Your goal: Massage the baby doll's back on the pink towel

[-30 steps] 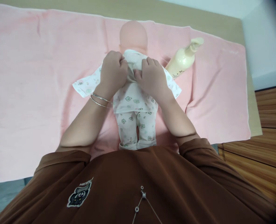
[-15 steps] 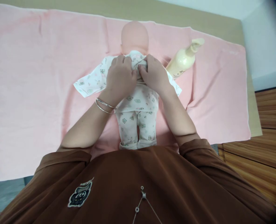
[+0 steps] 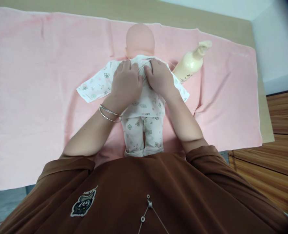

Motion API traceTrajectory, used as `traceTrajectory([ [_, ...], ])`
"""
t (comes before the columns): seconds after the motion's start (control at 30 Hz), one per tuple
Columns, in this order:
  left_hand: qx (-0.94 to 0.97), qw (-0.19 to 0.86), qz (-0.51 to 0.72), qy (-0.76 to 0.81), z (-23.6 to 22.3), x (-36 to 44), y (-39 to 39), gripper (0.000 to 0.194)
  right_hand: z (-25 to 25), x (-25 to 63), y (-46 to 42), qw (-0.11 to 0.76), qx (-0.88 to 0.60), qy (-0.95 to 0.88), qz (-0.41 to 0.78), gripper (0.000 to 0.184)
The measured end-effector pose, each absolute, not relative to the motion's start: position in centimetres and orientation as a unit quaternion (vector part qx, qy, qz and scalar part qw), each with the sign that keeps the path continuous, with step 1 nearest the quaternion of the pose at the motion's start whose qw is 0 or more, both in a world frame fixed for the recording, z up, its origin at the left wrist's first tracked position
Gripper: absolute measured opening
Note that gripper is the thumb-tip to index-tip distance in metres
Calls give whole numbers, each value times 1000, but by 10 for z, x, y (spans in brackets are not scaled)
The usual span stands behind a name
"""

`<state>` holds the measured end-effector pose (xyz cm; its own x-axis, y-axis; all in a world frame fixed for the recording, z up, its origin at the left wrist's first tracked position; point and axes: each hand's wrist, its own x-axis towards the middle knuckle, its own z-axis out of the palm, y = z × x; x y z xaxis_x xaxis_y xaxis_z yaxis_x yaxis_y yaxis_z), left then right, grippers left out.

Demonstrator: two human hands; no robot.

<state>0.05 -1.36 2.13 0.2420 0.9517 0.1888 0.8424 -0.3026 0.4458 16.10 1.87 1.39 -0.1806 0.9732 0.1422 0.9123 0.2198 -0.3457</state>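
Note:
A baby doll (image 3: pixel 140 39) in a white printed top (image 3: pixel 144 106) and matching trousers (image 3: pixel 134 133) lies stretched out, its smooth head pointing away from me, no face showing. My left hand (image 3: pixel 126 79) rests on the left of the doll's upper torso, fingers apart and laid over the cloth. On the other side, my right hand (image 3: pixel 160 78) lies with fingers spread and its thumb towards the middle. Both thumbs are close together, with creased cloth between them. The fingertips partly curve out of sight. The doll's sleeves reach out to both sides.
Beneath the doll is a pink towel (image 3: pixel 32 97) spread over a light wooden table (image 3: pixel 231 31). A cream pump bottle (image 3: pixel 191 63) lies tilted near the doll's right-hand sleeve. Wood-grained drawers (image 3: pixel 282 120) stand at the right, below a pale wall (image 3: pixel 278 48).
The bunched cloth between my hands has flattened, and its collar edge sits slightly lower. My fingers have eased from a gathered grip to lying flatter on the top.

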Motion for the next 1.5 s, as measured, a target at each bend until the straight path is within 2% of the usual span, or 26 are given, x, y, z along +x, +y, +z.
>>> traceTrajectory([
  [0.1, 771, 151, 235, 573, 17, -2, -6, 24, 15, 158, 15, 158, -622, -763, 81, 45],
  [0.3, 724, 188, 260, 610, -15, -13, 32, 54, 43, 149, -9, 79, -638, -762, 78, 48],
  [0.4, 720, 186, 246, 622, -18, -13, 35, 56, 44, 149, -10, 79, -643, -756, 94, 47],
  [0.5, 727, 170, 252, 615, -10, -11, 25, 49, 38, 151, -2, 101, -649, -746, 112, 45],
  [0.67, 768, 167, 274, 555, 2, -10, 8, 18, 28, 156, 13, 95, -649, -744, 128, 50],
  [0.73, 764, 176, 284, 552, -1, -9, 10, 12, 25, 157, 17, 91, -650, -745, 116, 49],
  [0.8, 739, 179, 298, 577, -9, -8, 18, 18, 23, 158, 17, 92, -650, -748, 102, 48],
  [0.9, 705, 187, 303, 613, -21, -7, 31, 38, 25, 156, 10, 103, -637, -757, 100, 51],
  [1.0, 707, 199, 292, 612, -26, -8, 39, 56, 32, 149, -5, 121, -617, -771, 100, 45],
  [1.1, 716, 187, 275, 615, -24, -8, 36, 62, 36, 142, -17, 131, -611, -775, 98, 38],
  [1.27, 728, 172, 235, 621, -7, -2, 16, 52, 26, 144, -9, 148, -616, -772, 60, 33],
  [1.37, 746, 129, 215, 616, 7, 1, 2, 42, 21, 149, 0, 153, -624, -765, 48, 30],
  [1.5, 757, 119, 217, 605, 11, -6, 3, 36, 20, 149, 3, 162, -628, -759, 53, 34],
])
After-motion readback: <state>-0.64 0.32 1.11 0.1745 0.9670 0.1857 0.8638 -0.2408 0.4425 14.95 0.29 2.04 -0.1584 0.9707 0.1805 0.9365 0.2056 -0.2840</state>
